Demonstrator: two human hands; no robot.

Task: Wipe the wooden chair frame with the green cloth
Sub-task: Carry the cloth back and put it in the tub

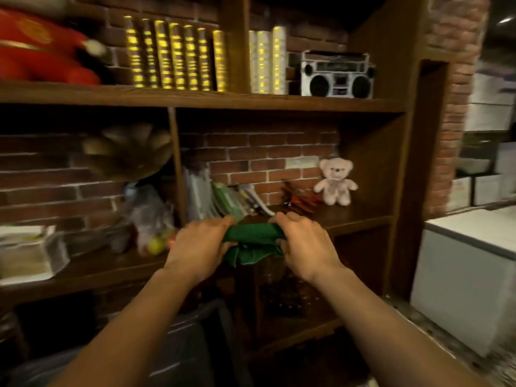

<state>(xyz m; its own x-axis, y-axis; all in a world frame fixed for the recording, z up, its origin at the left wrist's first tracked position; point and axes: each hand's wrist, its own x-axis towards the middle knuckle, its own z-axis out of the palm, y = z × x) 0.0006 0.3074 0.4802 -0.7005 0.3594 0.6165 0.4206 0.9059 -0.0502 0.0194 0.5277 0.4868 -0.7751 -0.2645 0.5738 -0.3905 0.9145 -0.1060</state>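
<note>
Two bare hands grip one bunched green cloth (252, 243) in mid-air before a dark wooden shelf unit (201, 100).

Left hand (198, 247) and right hand (305, 247) are closed on the cloth's opposite ends, its folds hanging between them, just past the front edge of the middle shelf board; open space lies beneath the forearms. A pale teddy bear (335, 181) sits well back on that board.
</note>
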